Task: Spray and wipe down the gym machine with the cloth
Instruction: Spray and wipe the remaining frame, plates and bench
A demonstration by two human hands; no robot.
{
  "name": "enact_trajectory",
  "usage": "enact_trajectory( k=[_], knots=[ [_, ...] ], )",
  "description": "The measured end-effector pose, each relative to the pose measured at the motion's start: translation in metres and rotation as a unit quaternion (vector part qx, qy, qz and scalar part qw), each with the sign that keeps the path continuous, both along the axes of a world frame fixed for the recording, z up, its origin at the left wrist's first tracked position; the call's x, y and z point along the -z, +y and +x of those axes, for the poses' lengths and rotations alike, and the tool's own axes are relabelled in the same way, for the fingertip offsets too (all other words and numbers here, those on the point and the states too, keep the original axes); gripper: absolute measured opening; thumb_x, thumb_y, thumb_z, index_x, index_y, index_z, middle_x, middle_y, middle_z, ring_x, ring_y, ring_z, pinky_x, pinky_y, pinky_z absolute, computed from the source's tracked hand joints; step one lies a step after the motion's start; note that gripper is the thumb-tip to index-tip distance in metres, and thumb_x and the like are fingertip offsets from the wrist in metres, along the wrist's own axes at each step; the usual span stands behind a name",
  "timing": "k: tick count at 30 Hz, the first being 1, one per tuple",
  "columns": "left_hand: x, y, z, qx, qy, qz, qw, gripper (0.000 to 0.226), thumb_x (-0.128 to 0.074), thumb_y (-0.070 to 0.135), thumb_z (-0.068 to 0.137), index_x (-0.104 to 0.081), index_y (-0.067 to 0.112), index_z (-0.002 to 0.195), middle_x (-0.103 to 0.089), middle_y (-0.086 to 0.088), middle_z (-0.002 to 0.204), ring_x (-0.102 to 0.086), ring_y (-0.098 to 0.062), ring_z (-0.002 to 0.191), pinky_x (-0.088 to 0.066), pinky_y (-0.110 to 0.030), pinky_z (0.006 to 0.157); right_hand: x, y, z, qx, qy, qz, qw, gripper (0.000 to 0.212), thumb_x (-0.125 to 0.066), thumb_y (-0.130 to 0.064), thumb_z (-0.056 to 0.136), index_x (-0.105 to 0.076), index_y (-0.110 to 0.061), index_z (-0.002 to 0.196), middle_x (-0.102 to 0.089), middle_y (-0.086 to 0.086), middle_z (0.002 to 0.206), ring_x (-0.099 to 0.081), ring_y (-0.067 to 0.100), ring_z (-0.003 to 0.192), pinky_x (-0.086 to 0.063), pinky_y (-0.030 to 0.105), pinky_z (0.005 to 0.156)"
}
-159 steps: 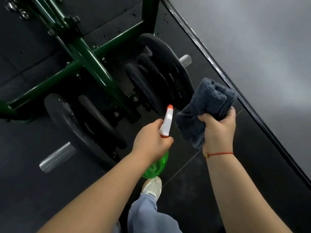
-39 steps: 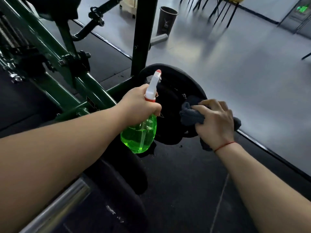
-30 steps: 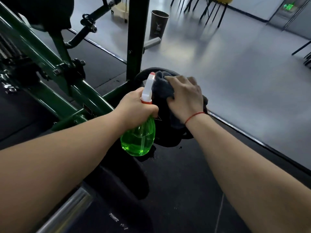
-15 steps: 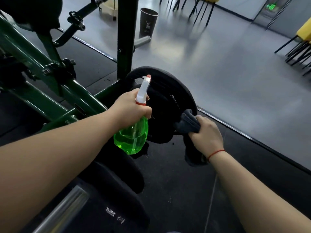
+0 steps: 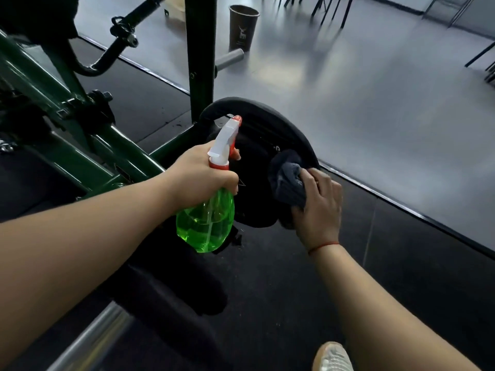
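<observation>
Leftward, dark green gym machine frame (image 5: 80,145). Beside its upright post, black weight plate (image 5: 267,124), standing on edge over black rubber floor (image 5: 267,290). Gripped in left hand (image 5: 198,178), fingers wrapped tight round neck, one fingertip at trigger: green spray bottle (image 5: 206,223), nozzle toward plate. Pressed against plate's right side: bunched grey cloth (image 5: 288,183), clutched by curled fingers of right hand (image 5: 318,207). Farther back, brown paper cup (image 5: 243,28).

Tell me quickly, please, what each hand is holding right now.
Left hand: grips the bottle.
Right hand: holds the cloth against the plate.
</observation>
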State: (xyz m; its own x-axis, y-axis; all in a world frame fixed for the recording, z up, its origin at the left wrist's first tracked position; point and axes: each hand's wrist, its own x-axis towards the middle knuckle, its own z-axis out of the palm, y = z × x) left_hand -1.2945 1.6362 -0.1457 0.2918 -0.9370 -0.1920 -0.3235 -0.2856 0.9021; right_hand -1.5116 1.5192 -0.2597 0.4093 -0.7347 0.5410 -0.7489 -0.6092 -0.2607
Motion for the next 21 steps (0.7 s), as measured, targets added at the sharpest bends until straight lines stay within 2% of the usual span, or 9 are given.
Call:
enact_trajectory(
  k=[2,4,6,8,11,13,15,18,21],
  knots=[
    [0.001,0.002,-0.001,0.013,-0.002,-0.002,1.000,0.053,-0.071,0.024,0.054,-0.066,0.031,0.106,-0.070,-0.011,0.114,-0.068,-0.023,0.086,-0.057,-0.048,0.079,0.007,0.002,-0.006,0.010,-0.021,0.027,0.999,0.058,-0.059,-0.020,0.074,-0.056,-0.018,0.131,-0.053,0.006,0.128,-0.045,0.033,0.112,-0.042,0.045,0.094],
    [-0.001,0.003,-0.002,0.022,0.002,-0.009,1.000,0.053,-0.071,0.024,0.056,-0.066,0.034,0.107,-0.070,-0.011,0.114,-0.063,-0.018,0.074,-0.053,-0.041,0.070,0.005,0.000,-0.009,-0.002,-0.098,0.029,0.995,0.044,-0.059,-0.012,0.072,-0.065,-0.014,0.116,-0.059,0.004,0.114,-0.049,0.030,0.103,-0.044,0.041,0.088],
    [-0.002,0.003,-0.002,0.020,-0.002,-0.011,1.000,0.053,-0.072,0.024,0.057,-0.066,0.035,0.109,-0.066,-0.012,0.127,-0.067,-0.026,0.095,-0.055,-0.044,0.085,0.001,-0.001,-0.016,0.014,-0.247,0.052,0.967,0.025,-0.064,-0.002,0.072,-0.065,-0.016,0.093,-0.059,0.002,0.097,-0.054,0.028,0.090,-0.048,0.041,0.079],
    [-0.003,0.003,-0.002,0.015,0.008,-0.021,1.000,0.055,-0.072,0.023,0.057,-0.066,0.034,0.111,-0.064,-0.012,0.130,-0.063,-0.030,0.112,-0.053,-0.051,0.098,-0.004,0.001,-0.028,0.090,-0.412,0.128,0.898,0.029,-0.064,-0.001,0.071,-0.060,-0.026,0.084,-0.058,0.002,0.091,-0.056,0.022,0.082,-0.050,0.033,0.073],
    [-0.001,0.003,-0.001,0.014,0.005,-0.030,0.999,0.058,-0.074,0.022,0.057,-0.067,0.033,0.113,-0.065,-0.016,0.127,-0.065,-0.035,0.109,-0.051,-0.056,0.099,0.002,0.002,-0.047,0.181,-0.578,0.288,0.742,0.041,-0.056,0.012,0.070,-0.063,-0.024,0.086,-0.060,0.001,0.081,-0.054,0.019,0.077,-0.047,0.025,0.058],
    [0.000,0.003,-0.001,0.017,0.004,-0.027,0.999,0.059,-0.074,0.020,0.058,-0.068,0.032,0.115,-0.066,-0.017,0.126,-0.067,-0.035,0.106,-0.051,-0.055,0.100,0.013,0.001,-0.051,0.196,-0.602,0.400,0.663,0.039,-0.051,0.014,0.073,-0.063,-0.019,0.090,-0.059,0.006,0.079,-0.054,0.024,0.077,-0.047,0.028,0.059],
    [0.000,0.003,-0.002,0.026,0.005,-0.025,0.999,0.057,-0.074,0.015,0.062,-0.067,0.029,0.117,-0.068,-0.014,0.124,-0.069,-0.032,0.103,-0.053,-0.050,0.099,0.018,0.000,-0.041,0.154,-0.614,0.468,0.616,0.040,-0.047,0.014,0.075,-0.062,-0.012,0.102,-0.061,0.013,0.081,-0.058,0.028,0.074,-0.050,0.031,0.061],
    [-0.002,0.005,-0.005,0.042,0.003,-0.043,0.998,0.053,-0.073,0.009,0.067,-0.063,0.038,0.111,-0.070,-0.002,0.123,-0.072,-0.028,0.095,-0.056,-0.045,0.094,0.011,0.003,-0.015,0.119,-0.638,0.490,0.581,0.048,-0.046,0.012,0.074,-0.059,-0.007,0.115,-0.062,0.017,0.091,-0.061,0.032,0.077,-0.055,0.036,0.063],
    [-0.005,0.006,-0.003,0.046,-0.003,-0.051,0.998,0.057,-0.070,0.012,0.062,-0.060,0.042,0.109,-0.070,-0.012,0.120,-0.073,-0.024,0.091,-0.058,-0.041,0.093,0.001,0.010,-0.004,0.119,-0.649,0.485,0.574,0.038,-0.046,0.011,0.075,-0.060,-0.011,0.102,-0.062,0.014,0.091,-0.061,0.031,0.079,-0.055,0.036,0.063]
  ],
)
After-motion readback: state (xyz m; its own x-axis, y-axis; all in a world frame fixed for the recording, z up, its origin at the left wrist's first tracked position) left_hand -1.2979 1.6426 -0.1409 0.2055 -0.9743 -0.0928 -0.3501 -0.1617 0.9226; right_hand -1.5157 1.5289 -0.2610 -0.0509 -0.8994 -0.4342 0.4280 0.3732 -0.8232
